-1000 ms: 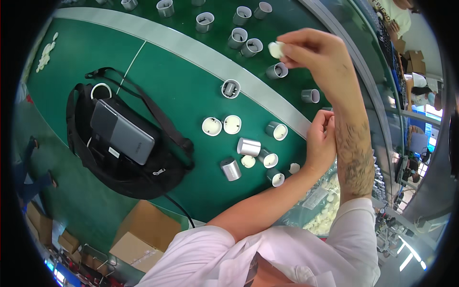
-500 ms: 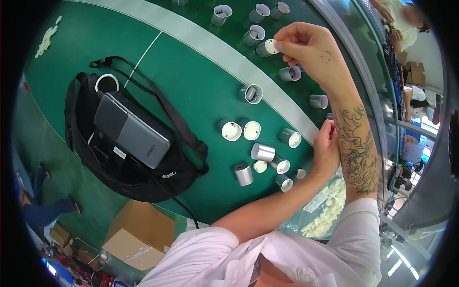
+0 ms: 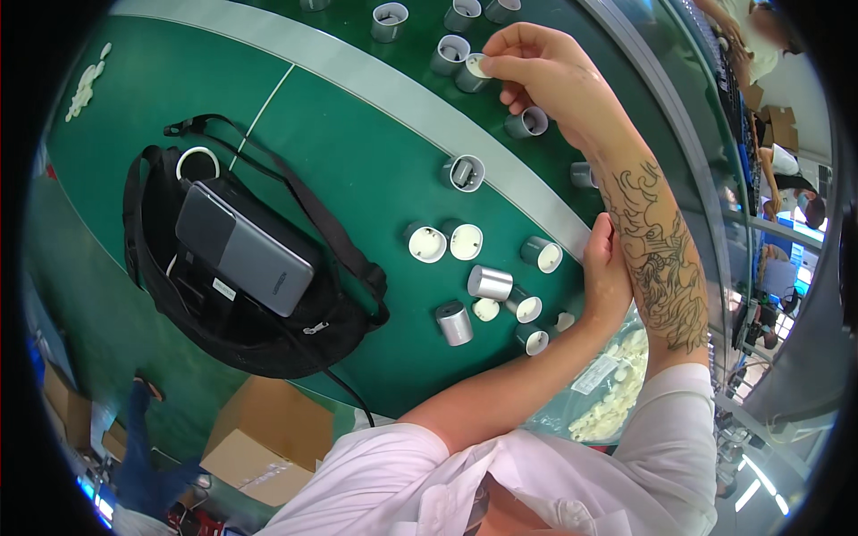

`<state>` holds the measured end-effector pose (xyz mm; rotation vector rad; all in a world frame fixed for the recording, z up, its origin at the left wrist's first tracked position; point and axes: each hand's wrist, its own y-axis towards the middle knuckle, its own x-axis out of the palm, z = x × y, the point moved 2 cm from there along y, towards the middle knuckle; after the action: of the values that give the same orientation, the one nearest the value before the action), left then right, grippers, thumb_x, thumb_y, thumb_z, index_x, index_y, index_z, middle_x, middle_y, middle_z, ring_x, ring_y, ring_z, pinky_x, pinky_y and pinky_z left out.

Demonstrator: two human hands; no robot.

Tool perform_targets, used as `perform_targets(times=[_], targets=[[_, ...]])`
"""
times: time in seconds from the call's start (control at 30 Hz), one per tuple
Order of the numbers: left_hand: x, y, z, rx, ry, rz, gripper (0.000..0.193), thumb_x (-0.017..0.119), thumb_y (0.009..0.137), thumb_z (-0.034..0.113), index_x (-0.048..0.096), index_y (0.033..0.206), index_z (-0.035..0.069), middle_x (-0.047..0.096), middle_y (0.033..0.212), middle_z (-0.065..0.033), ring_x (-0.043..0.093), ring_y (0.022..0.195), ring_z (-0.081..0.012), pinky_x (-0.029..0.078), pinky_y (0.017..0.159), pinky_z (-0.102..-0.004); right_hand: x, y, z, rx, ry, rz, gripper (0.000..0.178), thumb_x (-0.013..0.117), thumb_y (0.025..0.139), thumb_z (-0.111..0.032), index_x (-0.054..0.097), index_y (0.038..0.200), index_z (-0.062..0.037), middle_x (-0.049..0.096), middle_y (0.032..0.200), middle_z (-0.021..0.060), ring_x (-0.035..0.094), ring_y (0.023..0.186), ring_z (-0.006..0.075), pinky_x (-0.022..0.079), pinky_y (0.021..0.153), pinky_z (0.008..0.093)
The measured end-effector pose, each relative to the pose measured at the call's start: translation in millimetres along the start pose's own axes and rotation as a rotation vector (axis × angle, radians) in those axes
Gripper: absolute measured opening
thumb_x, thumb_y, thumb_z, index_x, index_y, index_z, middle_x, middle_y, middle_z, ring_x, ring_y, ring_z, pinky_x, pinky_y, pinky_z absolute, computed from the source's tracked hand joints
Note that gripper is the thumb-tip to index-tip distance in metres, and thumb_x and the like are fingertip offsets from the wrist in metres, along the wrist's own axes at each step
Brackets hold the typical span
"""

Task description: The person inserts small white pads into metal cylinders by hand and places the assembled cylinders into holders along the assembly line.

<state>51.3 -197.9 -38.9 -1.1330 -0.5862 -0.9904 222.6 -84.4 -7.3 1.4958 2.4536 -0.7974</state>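
Of the two hands, the right hand is pinched nearly closed, thumb and fingertips on a white cap sitting in the mouth of a grey cup. That cup is on the dark green strip beyond the worktop's pale far edge. The left hand is half curled behind the right forearm; I can't tell what it grips. A clear bag of white pieces lies below, toward the worktop's near right corner.
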Motion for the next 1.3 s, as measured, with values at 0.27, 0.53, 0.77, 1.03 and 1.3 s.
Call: perform_targets(times=[0.27,0.53,0.77,1.03,1.3], targets=[[1,1,2,-0.022,-0.079,-0.009,0.013,0.046,0.109,0.011,0.054,0.104,0.001,0.058,0.094,-0.0007,0.051,0.088,-0.0067,0.046,0.079,-0.0238,6,1,-8,-0.090,-0.041,-0.037,0.018,0.065,0.096,-0.013,0.068,0.110,-0.0009,0.065,0.089,0.0018,0.062,0.072,0.0081,0.052,0.066,0.0226],[1,2,4,-0.019,-0.044,-0.029,0.014,0.047,0.109,0.012,0.056,0.106,0.002,0.058,0.095,0.0009,0.051,0.088,-0.0055,0.046,0.079,-0.0226,16,-3,-35,0.091,0.053,-0.133,0.017,0.059,0.098,-0.004,0.067,0.112,0.0020,0.067,0.085,0.0039,0.059,0.066,0.0095,0.049,0.058,0.0226],[1,1,4,-0.030,-0.044,-0.008,0.015,0.049,0.109,0.015,0.056,0.106,0.002,0.058,0.094,0.0017,0.052,0.087,-0.0057,0.046,0.079,-0.0221,19,10,-14,-0.440,0.029,-0.143,0.015,0.056,0.095,0.003,0.067,0.105,0.0007,0.063,0.082,0.0017,0.056,0.063,0.0086,0.045,0.054,0.0230],[-2,0,2,0.028,-0.081,-0.003,0.015,0.046,0.110,0.014,0.056,0.109,0.003,0.056,0.093,0.0009,0.050,0.087,-0.0068,0.045,0.080,-0.0232,18,-18,-57,-0.001,0.057,-0.117,0.013,0.058,0.094,0.004,0.068,0.101,0.0003,0.064,0.086,0.0014,0.055,0.066,0.0075,0.044,0.055,0.0219],[2,-4,26,-0.074,-0.073,-0.038,0.038,0.042,0.109,0.044,0.053,0.117,0.009,0.051,0.075,0.0008,0.046,0.057,-0.0052,0.034,0.045,-0.0215,-66,-146,-43,-0.313,-0.215,0.134,0.016,0.058,0.097,0.000,0.066,0.111,0.0025,0.071,0.106,0.0088,0.067,0.090,0.0109,0.054,0.073,0.0217]])
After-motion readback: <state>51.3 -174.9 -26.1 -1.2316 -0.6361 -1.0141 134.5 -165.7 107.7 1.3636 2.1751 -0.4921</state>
